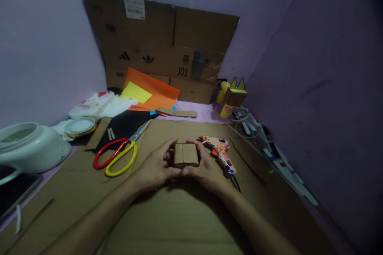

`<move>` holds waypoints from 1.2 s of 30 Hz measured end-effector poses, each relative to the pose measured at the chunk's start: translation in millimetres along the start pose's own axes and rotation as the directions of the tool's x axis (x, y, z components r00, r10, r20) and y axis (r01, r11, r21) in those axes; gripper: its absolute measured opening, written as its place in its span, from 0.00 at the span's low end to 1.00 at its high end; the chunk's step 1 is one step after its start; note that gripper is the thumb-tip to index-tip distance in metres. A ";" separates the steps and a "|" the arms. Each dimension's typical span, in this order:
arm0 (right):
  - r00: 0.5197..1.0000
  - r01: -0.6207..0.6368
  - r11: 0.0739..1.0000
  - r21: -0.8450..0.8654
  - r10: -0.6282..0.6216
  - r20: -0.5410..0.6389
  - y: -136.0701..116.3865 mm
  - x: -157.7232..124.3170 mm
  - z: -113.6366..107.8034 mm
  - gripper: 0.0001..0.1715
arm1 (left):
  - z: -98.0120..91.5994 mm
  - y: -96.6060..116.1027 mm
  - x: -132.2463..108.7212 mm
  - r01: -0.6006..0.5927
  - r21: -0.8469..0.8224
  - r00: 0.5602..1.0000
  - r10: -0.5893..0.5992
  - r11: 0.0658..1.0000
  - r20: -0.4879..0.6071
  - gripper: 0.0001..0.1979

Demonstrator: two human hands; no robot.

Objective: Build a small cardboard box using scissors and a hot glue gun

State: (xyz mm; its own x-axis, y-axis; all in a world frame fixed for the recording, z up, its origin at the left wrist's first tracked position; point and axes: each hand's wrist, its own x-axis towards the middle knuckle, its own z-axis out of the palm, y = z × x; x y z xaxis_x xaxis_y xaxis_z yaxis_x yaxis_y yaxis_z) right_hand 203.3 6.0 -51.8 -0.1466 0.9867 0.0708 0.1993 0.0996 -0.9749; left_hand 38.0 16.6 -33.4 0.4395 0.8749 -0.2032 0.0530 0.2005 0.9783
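Fingers (168, 144) of the left hand (154, 167) and right hand (208, 169) grip a small cardboard block (188, 153), forearms (110, 201) angled inward.

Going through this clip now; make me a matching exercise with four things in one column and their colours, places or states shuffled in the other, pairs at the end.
Column one
1. Small cardboard box
2. Scissors
3. Glue gun
4. Pot

Column two
A. White, at the left edge of the picture
B. Held between the left hand and the right hand
C. Flower-patterned, lying just right of the right hand
D. Red-and-yellow-handled, lying beyond the left forearm

Right pairs: 1-B, 2-D, 3-C, 4-A
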 end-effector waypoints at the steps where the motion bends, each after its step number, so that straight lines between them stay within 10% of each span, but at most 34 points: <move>1: 0.999 -0.039 0.997 0.064 0.039 0.009 -2.6 -1.4 1.9 0.40 | 1.1 -0.8 -0.1 -0.007 -0.005 1.000 0.007 1.000 0.007 0.44; 7: 0.996 -0.084 0.977 0.194 0.078 0.040 -3.5 -6.3 10.1 0.54 | 5.5 -11.5 -0.2 -0.072 -0.030 0.997 0.072 0.997 -0.004 0.42; 14: 0.995 -0.076 0.924 -0.376 0.097 0.036 6.6 -9.1 -1.5 0.66 | 6.8 -19.0 2.4 -0.168 0.062 0.986 0.166 0.984 0.027 0.32; 22: 0.998 0.034 0.822 -0.568 0.002 0.063 8.4 -6.9 -6.4 0.61 | 5.6 -23.5 5.2 -0.165 0.098 0.986 0.162 0.981 0.042 0.31; 32: 0.992 0.081 0.991 -0.109 -0.070 0.101 -1.0 -8.7 -6.7 0.44 | 8.3 -5.5 -4.0 -0.169 -0.022 0.982 0.170 0.985 0.078 0.28; 36: 0.996 -0.054 0.988 0.146 0.043 0.073 -10.1 -12.2 -1.0 0.60 | 5.4 1.7 -8.3 -0.166 -0.041 0.979 0.170 0.985 0.117 0.28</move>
State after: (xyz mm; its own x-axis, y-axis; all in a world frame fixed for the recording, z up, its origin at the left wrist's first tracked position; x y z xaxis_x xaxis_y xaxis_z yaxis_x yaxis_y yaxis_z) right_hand 204.1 -7.0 -42.6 -0.2086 0.9779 0.0129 0.0628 0.0266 -0.9977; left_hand 39.3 7.3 -29.8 0.5437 0.8388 -0.0280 -0.0578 0.0707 0.9958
